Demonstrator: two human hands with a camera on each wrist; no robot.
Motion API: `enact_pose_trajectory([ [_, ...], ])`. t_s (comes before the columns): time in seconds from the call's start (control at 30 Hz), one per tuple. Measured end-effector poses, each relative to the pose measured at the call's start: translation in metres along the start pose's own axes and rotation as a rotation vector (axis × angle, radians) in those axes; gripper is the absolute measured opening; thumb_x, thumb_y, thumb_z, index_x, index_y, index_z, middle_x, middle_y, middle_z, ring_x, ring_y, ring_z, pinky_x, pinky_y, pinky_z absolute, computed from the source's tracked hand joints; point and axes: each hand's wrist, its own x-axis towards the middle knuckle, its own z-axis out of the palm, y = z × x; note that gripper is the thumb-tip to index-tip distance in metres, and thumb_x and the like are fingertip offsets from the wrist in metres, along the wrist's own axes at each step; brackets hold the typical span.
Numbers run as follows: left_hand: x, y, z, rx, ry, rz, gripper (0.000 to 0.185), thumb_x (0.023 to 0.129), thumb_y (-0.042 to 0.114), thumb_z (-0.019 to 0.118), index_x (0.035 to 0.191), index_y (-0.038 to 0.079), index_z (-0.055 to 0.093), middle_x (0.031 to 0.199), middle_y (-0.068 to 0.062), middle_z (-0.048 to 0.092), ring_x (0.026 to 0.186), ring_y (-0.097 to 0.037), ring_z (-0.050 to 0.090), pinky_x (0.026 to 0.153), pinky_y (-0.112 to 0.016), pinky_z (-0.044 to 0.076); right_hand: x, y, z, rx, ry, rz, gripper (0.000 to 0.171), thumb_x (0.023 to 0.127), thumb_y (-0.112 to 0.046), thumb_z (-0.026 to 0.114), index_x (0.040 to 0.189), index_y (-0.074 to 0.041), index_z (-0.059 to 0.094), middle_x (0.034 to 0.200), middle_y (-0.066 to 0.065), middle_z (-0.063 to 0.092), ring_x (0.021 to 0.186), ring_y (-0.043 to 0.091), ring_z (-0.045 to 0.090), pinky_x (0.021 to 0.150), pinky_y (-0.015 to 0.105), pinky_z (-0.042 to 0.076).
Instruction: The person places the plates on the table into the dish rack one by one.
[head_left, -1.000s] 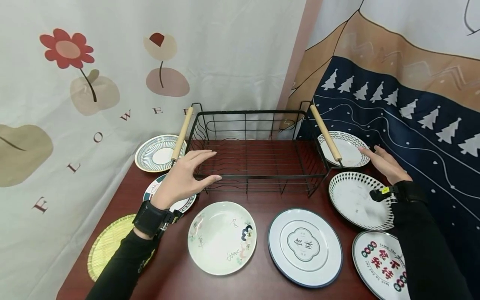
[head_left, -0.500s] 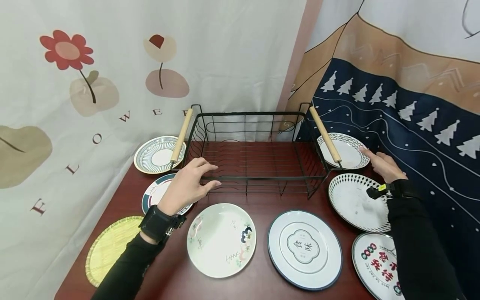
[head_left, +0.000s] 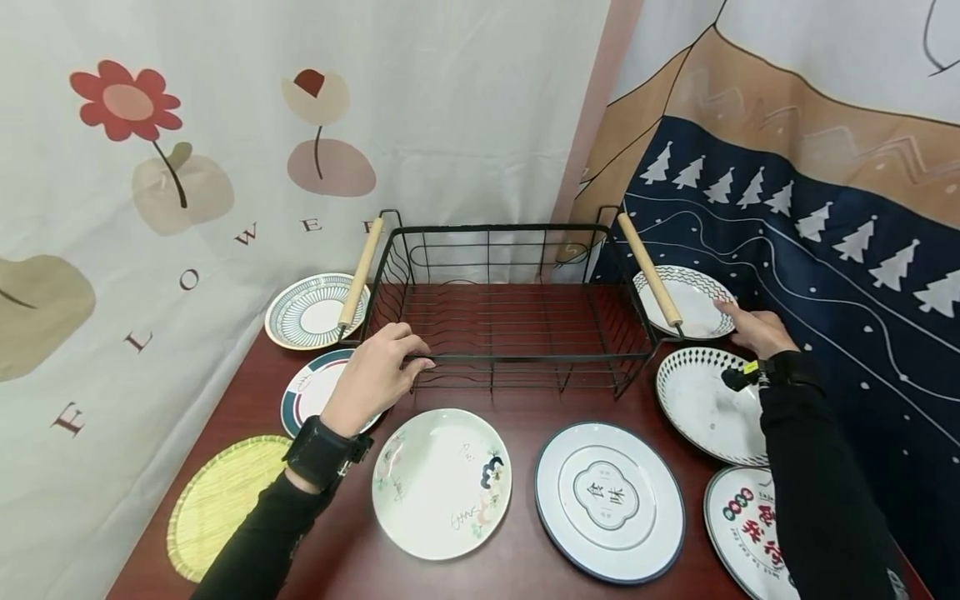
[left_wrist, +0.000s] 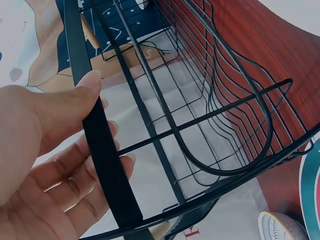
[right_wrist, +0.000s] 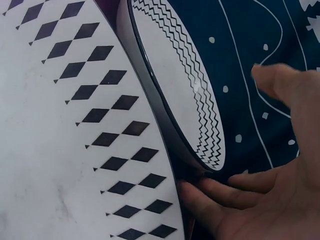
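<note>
My left hand (head_left: 378, 367) grips the front bar of a black wire dish rack (head_left: 525, 358) near its left end. In the left wrist view the thumb lies on the flat bar (left_wrist: 107, 160), the fingers curl behind it. At the right, my right hand (head_left: 761, 333) is at the outer edge of a white plate with a zigzag border (head_left: 686, 304). The right wrist view shows its fingers low against the rim of that plate (right_wrist: 175, 65), the thumb apart from it. A plate with black diamonds (right_wrist: 50, 150) lies in front.
Wooden handles (head_left: 362, 271) flank the rack. At left lie a striped plate (head_left: 315, 312), a green-rimmed plate (head_left: 318, 387) and a yellow woven mat (head_left: 225, 500). In front are a floral plate (head_left: 442, 483), a blue-rimmed plate (head_left: 609, 500) and a red-lettered plate (head_left: 753, 533). Curtains stand behind.
My left hand has come down and closed its fingers on the rack's front bar. My right hand has moved slightly left and down to the zigzag plate's edge.
</note>
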Motion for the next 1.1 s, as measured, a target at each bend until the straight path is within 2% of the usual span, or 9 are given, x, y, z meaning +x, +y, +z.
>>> enact_pose_trajectory([
  [0.13,-0.002,-0.001,0.001,0.01,0.029,0.02,0.004,0.088,0.016,0.081,0.088,0.014,0.078,0.081,0.002,0.058,0.08,-0.015,0.057,0.069,-0.032,0.052,0.005,0.001,0.006,0.029,0.027,0.022,0.127,0.086,-0.083,0.045,0.159,0.009,-0.002,0.167,0.031,0.011,0.152,0.047,0.028,0.125,0.057,0.023],
  [0.23,-0.002,-0.002,0.002,0.037,0.057,0.036,0.004,0.087,0.016,0.081,0.086,0.014,0.078,0.078,0.002,0.057,0.077,-0.015,0.058,0.066,-0.031,0.052,0.01,0.002,0.009,0.024,0.041,0.028,0.126,0.087,-0.082,0.046,0.159,0.011,-0.001,0.164,0.034,0.021,0.151,0.047,0.03,0.124,0.057,0.025],
  [0.37,-0.003,-0.002,0.002,0.073,0.096,0.051,0.007,0.086,0.017,0.082,0.083,0.014,0.077,0.077,0.002,0.058,0.076,-0.016,0.059,0.065,-0.032,0.053,0.015,0.002,0.01,-0.01,0.057,0.02,0.119,0.091,-0.075,0.046,0.158,0.015,0.003,0.158,0.037,0.032,0.148,0.047,0.035,0.122,0.056,0.03],
  [0.6,-0.005,0.001,0.007,0.127,0.15,0.061,0.01,0.086,0.016,0.083,0.081,0.011,0.075,0.075,0.001,0.06,0.076,-0.019,0.062,0.063,-0.034,0.054,0.019,0.006,0.009,-0.099,0.056,-0.007,0.107,0.097,-0.06,0.048,0.155,0.02,0.006,0.157,0.04,0.028,0.142,0.049,0.04,0.119,0.055,0.035],
  [0.87,-0.008,0.004,0.009,0.142,0.168,0.038,0.009,0.085,0.013,0.082,0.081,0.011,0.074,0.075,0.001,0.061,0.074,-0.02,0.062,0.06,-0.034,0.054,0.016,0.004,0.011,-0.159,0.047,0.045,0.1,0.1,-0.051,0.048,0.154,0.02,0.002,0.162,0.042,0.005,0.145,0.055,0.024,0.12,0.062,0.029],
  [1.0,-0.009,0.004,0.01,0.144,0.183,0.038,0.01,0.084,0.012,0.083,0.08,0.012,0.073,0.074,0.001,0.06,0.074,-0.019,0.061,0.059,-0.033,0.053,0.019,0.006,0.011,-0.177,0.047,0.043,0.096,0.1,-0.043,0.051,0.153,0.022,0.004,0.16,0.043,0.008,0.14,0.055,0.028,0.12,0.061,0.03],
  [1.1,-0.009,0.003,0.011,0.137,0.191,0.033,0.011,0.084,0.015,0.083,0.08,0.012,0.073,0.074,0.001,0.06,0.073,-0.019,0.061,0.059,-0.033,0.052,0.023,0.011,0.01,-0.165,0.063,0.022,0.087,0.097,-0.035,0.056,0.15,0.023,0.019,0.15,0.044,0.027,0.129,0.05,0.04,0.118,0.056,0.035],
])
